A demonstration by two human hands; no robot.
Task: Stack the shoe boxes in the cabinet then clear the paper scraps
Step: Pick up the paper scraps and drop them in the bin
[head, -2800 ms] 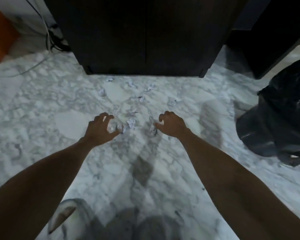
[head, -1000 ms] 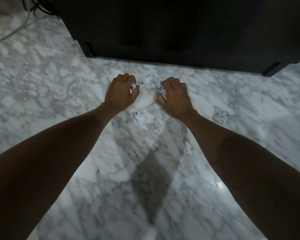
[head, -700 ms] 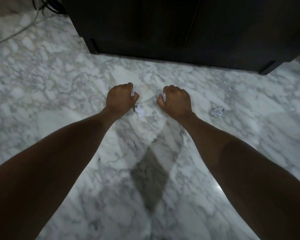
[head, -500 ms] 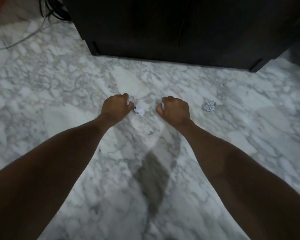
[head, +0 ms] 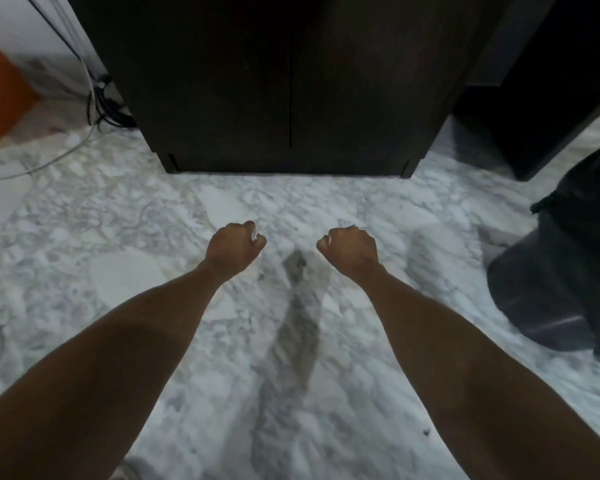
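Small crumpled paper scraps (head: 254,235) are the thing in hand here, and almost none of their surface shows. A sliver of white peeks out between the curled fingers of the left hand (head: 235,244), and a fainter fleck of white shows at the thumb side of the right hand (head: 351,250). Both hands are clenched into fists around this paper, knuckles up, held out in front of the dark cabinet (head: 288,81) and above the marble floor (head: 136,237).

As a judgement, the paper is very light, soft and easily crushed, so a closed fist suits it better than a fingertip pinch. Small bits could slip out between the fingers if the fists loosen, and loose pieces would drift rather than drop straight. Nothing here is fragile.

No other scraps are clearly visible on the floor in front of the cabinet. The view is blurred and the pale veined marble could hide small white pieces, so it is hard to be sure.

The cabinet doors appear shut, and no shoe boxes are in sight, which suggests the stacking step is done. To the right of the cabinet, and well apart from the hands, sits a black bin bag (head: 568,265), the likely place for the paper. To the left of the cabinet, cables (head: 97,105) trail along the floor near an orange object (head: 0,95).
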